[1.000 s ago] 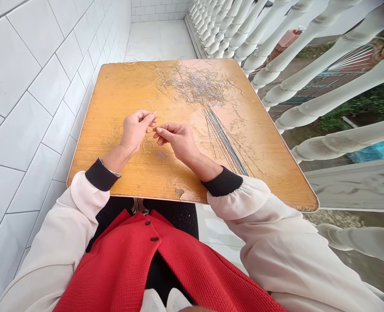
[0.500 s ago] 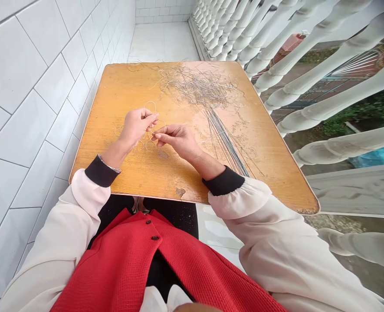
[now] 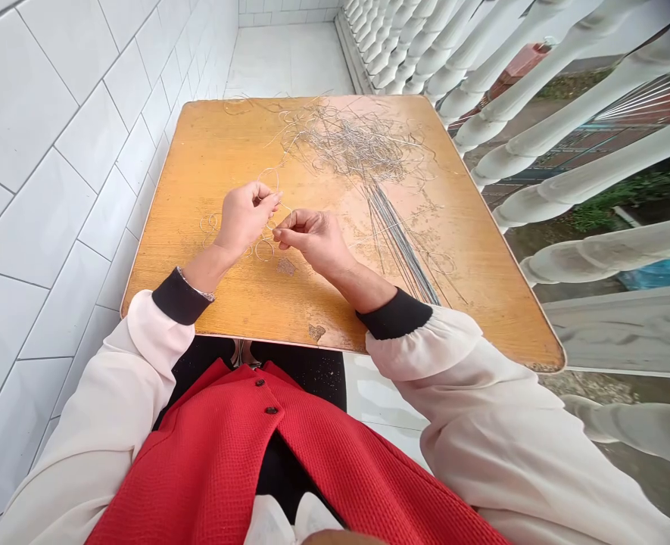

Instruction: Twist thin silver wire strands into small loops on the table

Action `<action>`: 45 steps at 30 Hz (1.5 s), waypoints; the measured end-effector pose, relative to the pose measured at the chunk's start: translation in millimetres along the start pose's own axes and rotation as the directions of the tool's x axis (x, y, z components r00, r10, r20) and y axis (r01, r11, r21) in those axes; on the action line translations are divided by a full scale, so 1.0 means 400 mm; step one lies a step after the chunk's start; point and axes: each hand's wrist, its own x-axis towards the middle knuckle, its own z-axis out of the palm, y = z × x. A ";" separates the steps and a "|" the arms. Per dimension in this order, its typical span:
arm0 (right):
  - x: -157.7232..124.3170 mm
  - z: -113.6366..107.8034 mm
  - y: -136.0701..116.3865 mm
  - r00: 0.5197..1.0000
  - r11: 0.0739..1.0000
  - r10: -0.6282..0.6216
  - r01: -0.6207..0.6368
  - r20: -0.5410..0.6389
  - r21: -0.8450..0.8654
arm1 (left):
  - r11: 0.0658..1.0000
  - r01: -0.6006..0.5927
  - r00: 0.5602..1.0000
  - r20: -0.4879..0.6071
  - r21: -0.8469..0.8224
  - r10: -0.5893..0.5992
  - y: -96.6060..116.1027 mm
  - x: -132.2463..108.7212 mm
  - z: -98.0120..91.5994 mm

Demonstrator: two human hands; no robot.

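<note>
My left hand (image 3: 245, 218) and my right hand (image 3: 307, 241) meet above the wooden tabletop, holding a thin silver wire (image 3: 275, 178) between them. The left fingers curl around a bent loop of it. My right thumb and forefinger pinch a strand at the fingertips, and the exact wire end is hidden. Linked wire rings (image 3: 265, 248) lie under and beside my hands. Farther off lie a tangled heap of thin wire (image 3: 354, 144) and a bundle of straight dark wires (image 3: 403, 246).
The orange-brown wooden table (image 3: 482, 284) has worn patches and stands against a white tiled wall (image 3: 56, 174). White balusters (image 3: 544, 98) line the right side, with a tiled floor (image 3: 289, 60) beyond the far edge. My red vest (image 3: 272, 454) shows below the near edge.
My fingers have shifted slightly on the wire, and my left hand sits a little higher. The table appears slightly higher in view as the camera tilts.
</note>
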 end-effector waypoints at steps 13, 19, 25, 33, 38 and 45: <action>0.013 -0.058 -0.049 0.996 0.999 0.038 -0.035 -0.078 0.042 | 0.990 0.138 0.922 0.359 0.043 -0.144 0.019 -0.008 -0.030; 0.017 -0.045 -0.029 0.979 0.999 -0.054 0.051 -0.194 -0.020 | 0.988 0.149 0.886 0.438 0.045 -0.154 0.010 -0.021 -0.020; 0.017 -0.049 -0.025 0.974 0.999 -0.031 0.026 -0.226 -0.027 | 0.991 0.134 0.889 0.439 0.021 -0.130 -0.004 -0.021 -0.021; 0.013 -0.056 -0.043 0.988 1.000 -0.017 0.018 -0.150 0.003 | 0.985 0.170 0.881 0.445 0.026 -0.164 0.015 -0.024 -0.032; 0.010 -0.051 -0.056 0.991 0.998 -0.022 0.015 -0.128 -0.061 | 0.989 0.131 0.871 0.467 0.074 -0.151 -0.004 -0.023 -0.026; 0.011 -0.051 -0.070 0.985 0.986 0.052 -0.078 -0.166 -0.151 | 0.966 -0.075 0.919 0.393 0.246 -0.029 -0.023 -0.034 0.003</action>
